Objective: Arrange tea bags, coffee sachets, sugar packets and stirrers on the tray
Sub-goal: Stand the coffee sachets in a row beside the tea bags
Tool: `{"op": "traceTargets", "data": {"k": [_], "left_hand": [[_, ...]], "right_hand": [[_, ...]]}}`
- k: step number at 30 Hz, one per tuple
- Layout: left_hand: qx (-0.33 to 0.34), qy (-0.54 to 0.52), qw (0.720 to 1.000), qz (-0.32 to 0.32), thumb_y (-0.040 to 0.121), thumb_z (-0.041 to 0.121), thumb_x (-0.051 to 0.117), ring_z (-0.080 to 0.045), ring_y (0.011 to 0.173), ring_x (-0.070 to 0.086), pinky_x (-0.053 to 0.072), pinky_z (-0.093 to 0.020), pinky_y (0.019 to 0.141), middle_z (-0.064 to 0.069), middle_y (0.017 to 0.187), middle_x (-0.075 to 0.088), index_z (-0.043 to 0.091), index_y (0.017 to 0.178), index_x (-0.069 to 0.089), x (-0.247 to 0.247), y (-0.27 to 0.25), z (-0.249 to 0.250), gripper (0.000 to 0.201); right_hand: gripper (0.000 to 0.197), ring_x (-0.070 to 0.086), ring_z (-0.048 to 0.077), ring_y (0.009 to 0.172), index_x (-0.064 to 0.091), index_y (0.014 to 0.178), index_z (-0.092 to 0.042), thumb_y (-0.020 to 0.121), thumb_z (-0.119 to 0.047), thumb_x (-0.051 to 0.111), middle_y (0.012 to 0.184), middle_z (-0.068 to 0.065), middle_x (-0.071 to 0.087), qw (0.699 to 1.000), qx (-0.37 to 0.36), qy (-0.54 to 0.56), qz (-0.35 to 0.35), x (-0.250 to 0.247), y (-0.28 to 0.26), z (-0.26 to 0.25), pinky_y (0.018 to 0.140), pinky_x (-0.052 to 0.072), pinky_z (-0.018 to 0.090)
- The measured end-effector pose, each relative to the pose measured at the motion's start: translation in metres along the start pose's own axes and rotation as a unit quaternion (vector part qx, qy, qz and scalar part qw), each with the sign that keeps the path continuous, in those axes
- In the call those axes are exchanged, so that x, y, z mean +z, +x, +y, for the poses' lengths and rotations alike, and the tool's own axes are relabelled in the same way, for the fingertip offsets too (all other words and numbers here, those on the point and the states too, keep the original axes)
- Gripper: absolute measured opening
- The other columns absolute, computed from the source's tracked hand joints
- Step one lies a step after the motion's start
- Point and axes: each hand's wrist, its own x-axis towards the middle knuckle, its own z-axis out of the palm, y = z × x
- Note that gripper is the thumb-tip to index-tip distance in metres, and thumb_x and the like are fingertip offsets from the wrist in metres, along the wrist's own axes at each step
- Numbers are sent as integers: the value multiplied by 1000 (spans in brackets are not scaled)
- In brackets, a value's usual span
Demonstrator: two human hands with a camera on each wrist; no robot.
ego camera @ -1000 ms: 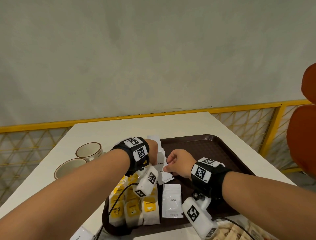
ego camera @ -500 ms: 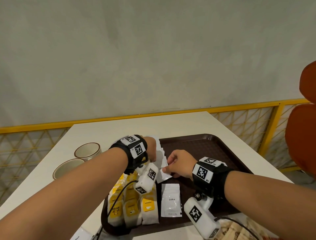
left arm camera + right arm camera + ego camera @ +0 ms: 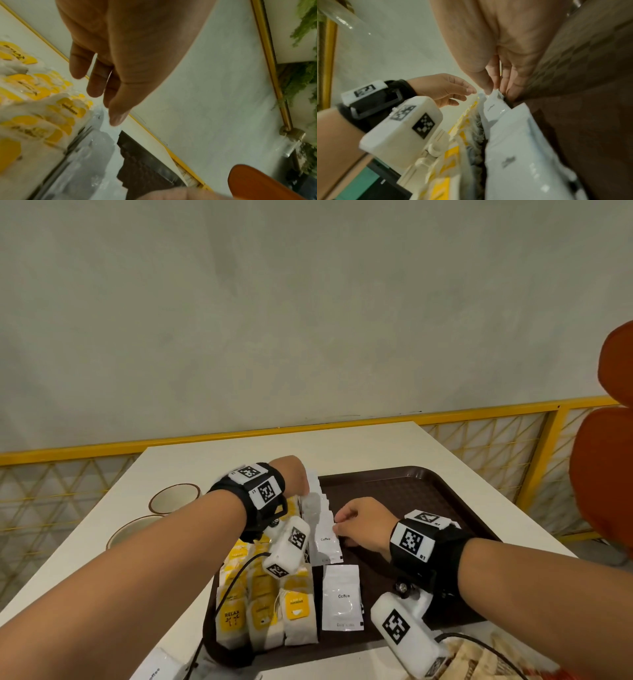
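Pinching a coffee sachet (image 3: 328, 537) with your right hand (image 3: 363, 523) on the tray (image 3: 411, 491), left hand (image 3: 294, 477) relaxed, fingertips (image 3: 116, 119) brushing the sachet row, tea bags (image 3: 263, 607) alongside.

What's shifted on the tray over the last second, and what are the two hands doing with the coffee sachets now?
The upper coffee sachet, crooked a second ago, now lies straight in line above the lower coffee sachet. The right hand pinches its edge as before. The left hand has lifted slightly, fingers relaxed over the row of sachets. Tea bags, tray and both cups stayed put.
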Motion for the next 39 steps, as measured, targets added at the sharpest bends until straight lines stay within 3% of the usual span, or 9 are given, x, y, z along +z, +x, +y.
{"op": "traceTargets", "data": {"k": [4, 9, 13, 16, 20, 25, 30, 33, 39], "left_hand": [[-7, -100, 994, 48, 96, 0, 43, -21, 120, 53, 40, -24, 96, -7, 132, 57, 8, 120, 65, -7, -7, -9, 33], [-15, -136, 990, 38, 95, -7, 37, -22, 120, 54, 41, -23, 94, -8, 132, 57, 7, 120, 65, 6, -17, -16, 40], [-38, -146, 988, 19, 96, 1, 44, -24, 123, 52, 39, -27, 100, -10, 135, 55, 4, 124, 62, 9, -21, -20, 33], [-39, -143, 989, 23, 96, 3, 46, -25, 122, 53, 40, -28, 99, -11, 133, 56, 4, 123, 63, 11, -22, -23, 32], [-30, -132, 991, 23, 96, 1, 44, -24, 123, 52, 40, -29, 101, -9, 135, 55, 5, 124, 62, 9, -25, -22, 34], [1, -129, 991, 20, 96, 1, 45, -22, 116, 56, 43, -26, 96, -7, 127, 61, 8, 116, 68, 6, -30, -21, 31], [69, -134, 988, -20, 90, 13, 61, -11, 91, 59, 45, -22, 84, 0, 105, 70, 12, 102, 74, 6, -41, -18, 18], [107, -112, 986, -57, 86, 19, 67, -3, 85, 58, 46, -19, 84, 3, 103, 71, 15, 101, 75, 9, -46, -9, 17], [147, -42, 980, -129, 84, 17, 68, 2, 71, 56, 45, -14, 75, -1, 105, 73, 10, 103, 75, 18, -49, 9, 21]], "right_hand": [[27, 63, 35, 87, 62, 106, 12, 81, 11, 54, 112, 31, 63, 996, 15, 78, -31, 13, 0, 1, 78, 52, 46], [26, 54, 22, 70, 53, 90, -20, 85, 5, 46, 91, 3, 49, 997, 17, 55, -49, 30, 13, -2, 58, 45, 28], [30, 62, 37, 99, 59, 110, 3, 86, 1, 42, 107, 21, 64, 1000, -22, 1, -22, 29, 12, -13, 88, 53, 46], [32, 60, 33, 89, 55, 112, 13, 89, -3, 39, 104, 26, 63, 999, -35, 2, -16, 27, 17, -16, 82, 50, 46], [46, 55, 35, 118, 46, 135, 3, 89, 0, 43, 133, 20, 53, 999, -16, 12, -28, 25, 20, -16, 97, 48, 47], [40, 53, 36, 120, 51, 126, 8, 86, 2, 52, 129, 25, 55, 1000, -15, -20, 13, 6, 9, -17, 103, 43, 46], [47, 55, 9, 86, 62, 113, -12, 73, -27, 81, 93, -6, 57, 974, -38, -190, -115, -18, -31, -12, 84, 48, 25], [70, 51, 10, 97, 51, 123, -18, 66, -41, 84, 104, -9, 49, 930, -40, -319, -175, -18, -49, -7, 88, 45, 24], [52, 52, 11, 88, 56, 109, -16, 67, -29, 85, 102, -5, 55, 940, -89, -295, -145, -8, -43, -6, 80, 45, 27]]}}
